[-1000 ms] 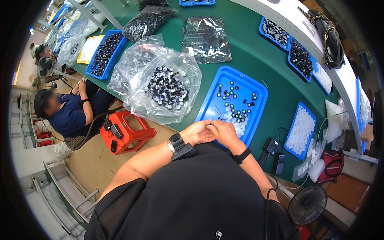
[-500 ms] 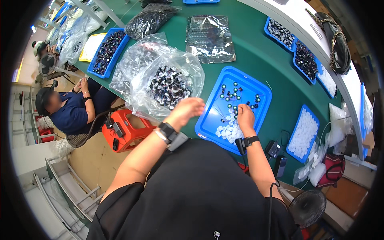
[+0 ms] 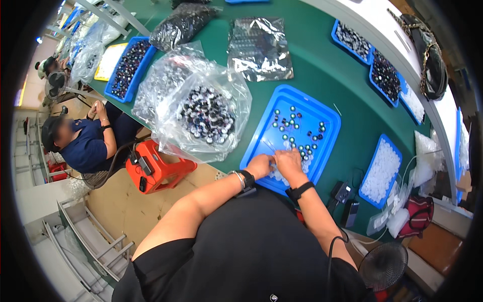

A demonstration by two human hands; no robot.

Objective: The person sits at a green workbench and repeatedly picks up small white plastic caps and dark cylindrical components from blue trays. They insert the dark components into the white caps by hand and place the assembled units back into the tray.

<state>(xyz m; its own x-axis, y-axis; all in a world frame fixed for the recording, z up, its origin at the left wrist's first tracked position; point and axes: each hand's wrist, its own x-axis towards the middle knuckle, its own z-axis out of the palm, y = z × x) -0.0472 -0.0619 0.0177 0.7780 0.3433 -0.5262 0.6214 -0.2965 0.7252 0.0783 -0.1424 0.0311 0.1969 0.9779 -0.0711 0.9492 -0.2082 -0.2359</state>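
Both hands meet over the near part of a blue tray (image 3: 324, 108). My left hand (image 3: 260, 166) is closed, its fingertips pressed together beside my right hand (image 3: 290, 164), which is closed too. Whatever they pinch is hidden by the fingers. Under and beside them lie small translucent white caps (image 3: 276, 175), partly covered by the hands. Farther up in the tray, several small dark round pieces with shiny greenish tops (image 3: 285, 137) are scattered. To the left, an opened clear plastic bag (image 3: 236, 95) holds a heap of small black-and-white pieces (image 3: 206, 115).
On the green table (image 3: 312, 55) lie a silvery bag (image 3: 260, 48) and a dark filled bag (image 3: 183, 26). A blue tray of white caps (image 3: 381, 171) stands right, near black devices (image 3: 341, 191). At left are a blue tray of dark pieces (image 3: 132, 68), a red stool (image 3: 156, 166) and a seated person (image 3: 90, 141).
My left hand has moved from beside the clear bag rightward into the tray and closed. My right hand has come nearer and to the left, meeting it. More dark pieces show at the tray's right.
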